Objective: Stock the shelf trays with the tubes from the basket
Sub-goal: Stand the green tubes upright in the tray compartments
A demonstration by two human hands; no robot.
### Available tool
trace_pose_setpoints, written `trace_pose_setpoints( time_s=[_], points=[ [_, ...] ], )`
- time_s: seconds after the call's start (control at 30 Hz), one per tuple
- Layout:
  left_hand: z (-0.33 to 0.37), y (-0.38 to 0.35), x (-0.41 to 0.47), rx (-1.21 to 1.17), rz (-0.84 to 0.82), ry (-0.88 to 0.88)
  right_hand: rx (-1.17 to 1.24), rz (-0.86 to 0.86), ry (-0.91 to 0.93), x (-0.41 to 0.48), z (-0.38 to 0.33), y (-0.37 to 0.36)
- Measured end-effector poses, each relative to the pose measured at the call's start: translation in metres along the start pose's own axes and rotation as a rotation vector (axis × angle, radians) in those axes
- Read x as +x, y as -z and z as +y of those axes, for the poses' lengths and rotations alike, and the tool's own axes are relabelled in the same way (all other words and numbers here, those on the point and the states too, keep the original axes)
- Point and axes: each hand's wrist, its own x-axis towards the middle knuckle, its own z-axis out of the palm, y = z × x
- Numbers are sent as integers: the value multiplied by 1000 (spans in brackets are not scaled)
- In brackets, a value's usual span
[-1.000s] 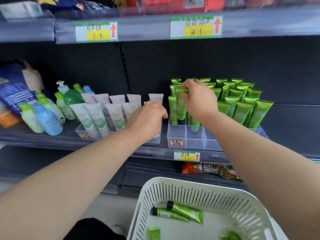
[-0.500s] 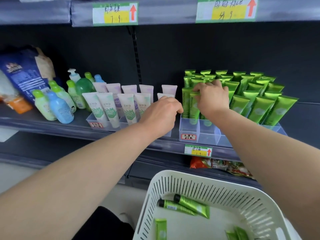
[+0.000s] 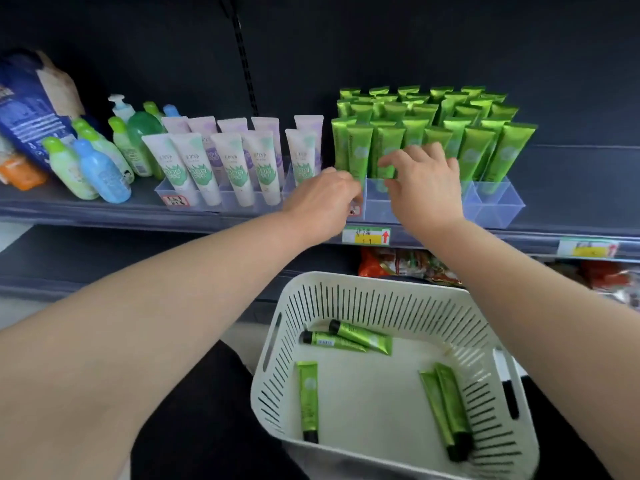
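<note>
Step in hand, as judged: a tube is being settled in the front row of the clear plastic divided tray (image 3: pixel 495 206) on the shelf, i.e. placing, not fetching. The upright glossy green tubes (image 3: pixel 467 140) are packed in rows just beyond the fingertips of both hands. The front cells under and beside the right palm are seen empty.

The right hand (image 3: pixel 426 188) is held palm-down over the tray front, fingers spread & loosely bent; nothing is gripped. Its index tip is at a front-row tube, but contact can't be confirmed. The left hand (image 3: pixel 322 199) is set at the tray's front-left corner, fingers curled in toward the right thumb. Whether the tray wall or a tube is pinched can't be told.

Well below both wrists the white slotted plastic basket (image 3: pixel 381 285) is seen, w/ five loose green tubes with black caps (image 3: pixel 307 396) lying flat in it, untouched.

Next move, as judged: one hand is to be lowered to the basket, a tube picked up, turned cap-down & slotted into an empty front cell. Care is needed so neighbours aren't tipped.
</note>
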Motion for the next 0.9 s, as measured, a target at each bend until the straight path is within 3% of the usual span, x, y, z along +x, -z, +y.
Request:
trace_pose_setpoints(
  time_s=[0.27,0.4,0.53,0.63,0.77,0.9],
  points=[
    [26,-71,-56,-96,-169,27,50,-141,-51,-119,17,-29],
    [30,-116,-81,-108,-309,133,39,-454,-204,-171,41,-60],
    [34,-154,-102,-96,-458,166,66,-917,-417,-220,62,-85],
    [38,-177,-111,-111,-535,153,40,-1160,-448,-249,69,-104],
    [41,-197,-119,-107,-597,150,-71,-1291,-426,-260,62,-123],
    [36,-211,-123,-83,-657,184,-119,-1296,-434,-263,62,-137]
  ],
)
